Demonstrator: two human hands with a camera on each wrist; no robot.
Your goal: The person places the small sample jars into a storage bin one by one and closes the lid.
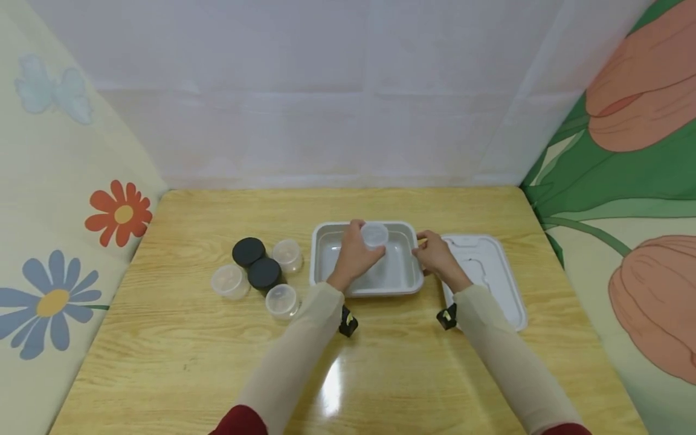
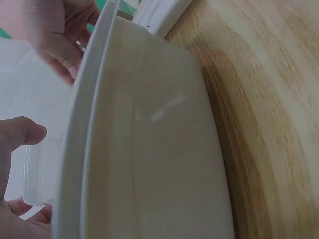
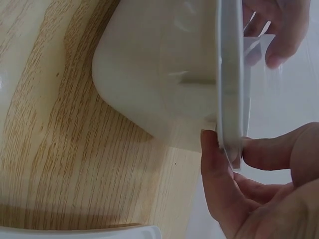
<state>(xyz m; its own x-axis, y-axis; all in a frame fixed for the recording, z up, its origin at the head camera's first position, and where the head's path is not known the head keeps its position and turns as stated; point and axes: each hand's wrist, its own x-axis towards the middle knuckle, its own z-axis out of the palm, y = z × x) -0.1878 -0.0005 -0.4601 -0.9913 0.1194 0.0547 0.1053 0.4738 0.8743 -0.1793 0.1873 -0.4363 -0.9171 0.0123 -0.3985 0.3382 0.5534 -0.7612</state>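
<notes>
While the left hand curls thumb and fingers round the side of a clear round container, the right hand pinches the rim of the pale tray at its right end, thumb on one side of the rim and fingers on the other. Both hands are closed just far enough for these holds. The container is over the inside of the tray, toward its far edge; whether its base touches the tray floor I cannot tell. Its smooth wall could slip if the left grip loosened, and a tilt might knock it against the rim. The tray looks thin and light, so an uneven pull by the right hand could skew it or flex its edge.

Just beyond the right hand, a white lid lies on the surface, partly beneath the right forearm; a low sweep of that arm could push it aside. Left of the tray, two black-topped jars stand clustered with three more clear containers. Being so close together, one careless nudge from the left sleeve could topple several.
</notes>
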